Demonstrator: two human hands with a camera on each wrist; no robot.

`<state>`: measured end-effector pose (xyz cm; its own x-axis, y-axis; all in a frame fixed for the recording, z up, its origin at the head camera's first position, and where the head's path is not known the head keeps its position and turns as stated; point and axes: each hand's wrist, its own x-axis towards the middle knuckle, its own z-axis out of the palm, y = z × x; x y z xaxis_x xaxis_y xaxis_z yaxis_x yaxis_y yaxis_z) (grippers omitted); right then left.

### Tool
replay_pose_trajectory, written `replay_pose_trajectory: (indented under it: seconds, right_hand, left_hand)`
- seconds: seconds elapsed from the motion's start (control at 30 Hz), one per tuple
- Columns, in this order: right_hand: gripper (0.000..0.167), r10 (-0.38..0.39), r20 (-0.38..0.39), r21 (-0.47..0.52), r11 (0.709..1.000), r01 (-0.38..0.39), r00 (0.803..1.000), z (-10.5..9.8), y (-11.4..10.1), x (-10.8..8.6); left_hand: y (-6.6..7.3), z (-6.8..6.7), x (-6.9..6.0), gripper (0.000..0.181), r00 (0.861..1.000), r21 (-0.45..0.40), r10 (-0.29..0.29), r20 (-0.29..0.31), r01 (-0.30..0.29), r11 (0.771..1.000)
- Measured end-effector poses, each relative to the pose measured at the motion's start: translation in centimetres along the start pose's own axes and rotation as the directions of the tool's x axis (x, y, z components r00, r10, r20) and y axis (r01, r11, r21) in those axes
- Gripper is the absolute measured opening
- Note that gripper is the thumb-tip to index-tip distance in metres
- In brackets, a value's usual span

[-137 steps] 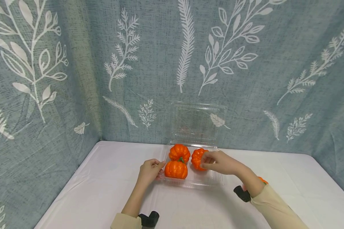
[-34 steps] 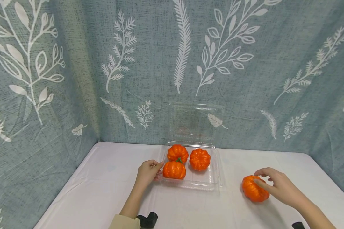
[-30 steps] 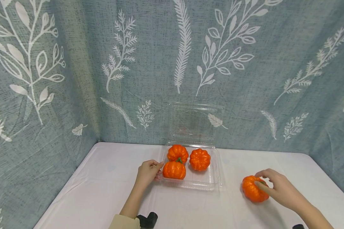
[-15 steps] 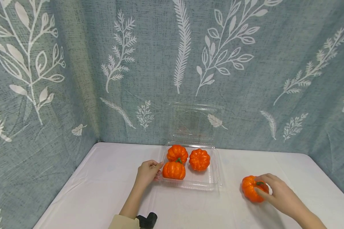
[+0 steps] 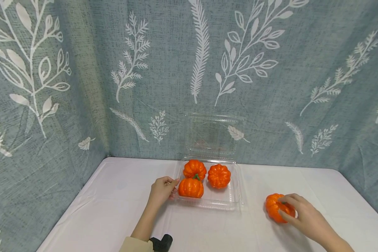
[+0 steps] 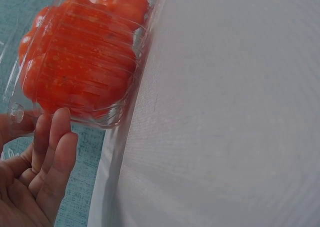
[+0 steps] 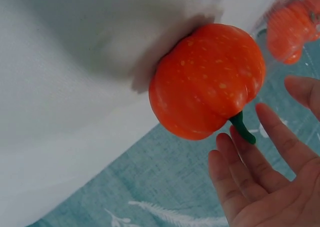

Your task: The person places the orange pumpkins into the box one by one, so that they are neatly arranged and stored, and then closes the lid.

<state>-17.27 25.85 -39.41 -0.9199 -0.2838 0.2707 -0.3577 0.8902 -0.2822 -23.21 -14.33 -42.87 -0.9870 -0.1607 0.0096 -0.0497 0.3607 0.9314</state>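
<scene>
My left hand (image 5: 162, 190) pinches the left edge of a clear plastic clamshell box (image 5: 220, 203) in the head view. Inside lie three small orange pumpkins: a rear-left pumpkin (image 5: 194, 169), a front-left pumpkin (image 5: 191, 188) and a right-hand pumpkin (image 5: 219, 176). In the left wrist view, thumb and fingers meet at the box's corner, beside a pumpkin (image 6: 80, 62) behind the plastic. My right hand (image 5: 308, 217) hovers at a loose pumpkin (image 5: 273, 208) on the table. The right wrist view shows its fingers spread near the green stem (image 7: 242, 128), not curled round the pumpkin.
The box's clear lid (image 5: 211, 136) stands raised against a blue-green leaf-patterned curtain (image 5: 163, 70) behind the table. A white cloth (image 5: 119, 199) covers the table. A black wrist device (image 5: 162, 242) sits on the left forearm.
My right hand has left the right-hand pumpkin in the box and moved right to the loose pumpkin, where it shifts slightly. My left hand stays at the box edge.
</scene>
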Motion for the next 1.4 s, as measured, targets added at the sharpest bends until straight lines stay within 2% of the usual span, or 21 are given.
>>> replay_pose_trajectory:
  seconds: [0.2,0.37,0.63,0.8,1.07,1.4]
  right_hand:
    - [0.026,0.026,0.024,-0.011,1.000,-0.026,0.999,0.1,-0.1,-0.1]
    - [0.028,-0.009,-0.010,-0.020,1.000,0.008,1.000,0.3,0.1,-0.2]
    - [0.043,0.004,0.019,-0.024,1.000,-0.003,1.000,0.6,0.2,-0.5]
    - [0.046,0.018,0.033,-0.029,0.999,-0.017,0.999,0.8,0.3,-0.5]
    - [0.048,0.052,0.008,-0.023,0.998,-0.052,0.999,1.4,0.4,-0.3]
    - [0.052,0.052,-0.009,-0.048,0.997,-0.053,0.999,1.5,0.4,0.0]
  left_hand:
    - [-0.1,0.0,0.0,0.026,1.000,0.010,0.011,-0.004,-0.011,1.000]
    - [-0.1,0.0,0.0,0.025,1.000,0.006,0.014,-0.004,-0.014,1.000]
    - [-0.2,-0.1,0.0,0.025,1.000,0.001,0.015,-0.003,-0.015,1.000]
    - [-0.2,-0.1,0.1,0.025,1.000,0.001,0.018,-0.004,-0.018,1.000]
    - [-0.2,0.0,0.1,0.025,1.000,-0.008,0.014,0.001,-0.014,1.000]
    - [-0.3,0.0,0.2,0.026,1.000,0.002,0.022,0.001,-0.022,1.000]
